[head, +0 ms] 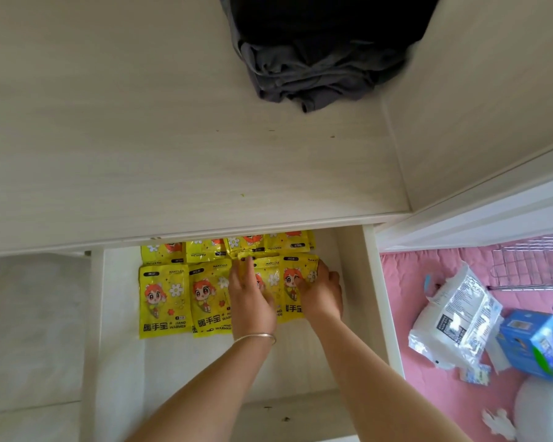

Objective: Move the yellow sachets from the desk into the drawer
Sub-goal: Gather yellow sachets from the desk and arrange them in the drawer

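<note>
Both forearms reach toward 12 o'clock into the open drawer [375,282]. Left hand [251,298] and right hand [321,293] press flat, unclenched, on the rightmost yellow sachets [280,283], long axes 12-to-6; the desk [173,138] holds none.

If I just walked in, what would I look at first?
Probably the bright yellow sachets with cartoon faces, lined up in rows inside the open white drawer. Next, the two hands pressing flat on the rightmost sachets: the left hand wears a thin bangle, and the right hand is beside it. Then the dark clothes piled at the back of the desk.
</note>
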